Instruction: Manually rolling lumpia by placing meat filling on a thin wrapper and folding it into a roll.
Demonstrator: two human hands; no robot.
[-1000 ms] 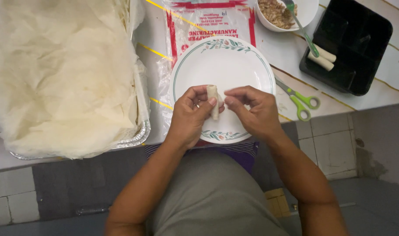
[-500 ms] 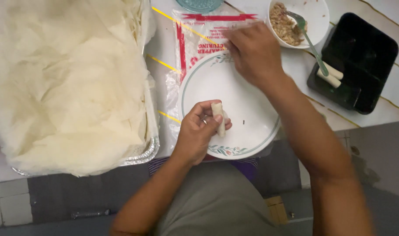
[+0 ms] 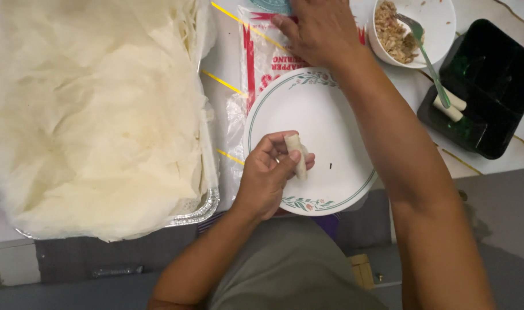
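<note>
My left hand [image 3: 268,175] holds a small rolled spring roll [image 3: 297,154] upright over the white plate [image 3: 325,120] with a floral rim. My right hand [image 3: 319,28] reaches far forward, past the plate, its fingers resting on the red-and-white wrapper package [image 3: 259,54] near a teal object [image 3: 272,4] at the top edge. I cannot see anything in the right hand; its fingertips are partly hidden.
A foil tray [image 3: 199,209] heaped with thin pale wrapper sheets [image 3: 89,115] fills the left. A white bowl of minced filling [image 3: 391,31] with a green-handled fork [image 3: 426,54] stands at the back right. A black tray [image 3: 486,86] holds finished rolls [image 3: 450,105].
My right hand let go of the roll and moved forward over the plate to the package. The left hand kept the roll and stayed over the plate.
</note>
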